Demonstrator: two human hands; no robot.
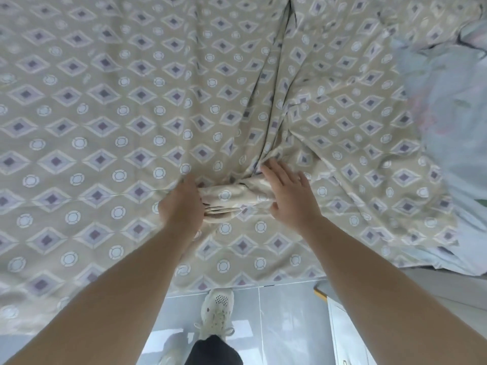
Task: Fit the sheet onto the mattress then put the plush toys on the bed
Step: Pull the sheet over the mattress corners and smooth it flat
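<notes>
Between the hands: sheet [131, 101] bunching in a fold | left hand [181, 206] is gripping it | right hand [287, 196] is pressing flat, open | fitting unfinished, no toys showing

A beige diamond-print sheet [110, 106] is spread over most of the frame. A bunched fold [232, 201] at centre is gripped by the left hand [181, 204], fingers closed on it. The right hand [290, 196] is laid flat w/ fingers spread on the fold's right end. Pale blue bedding [448, 106] is seen at right edge. A white sneaker [217, 312] on grey tile floor [284, 325] is shown at bottom centre.
</notes>
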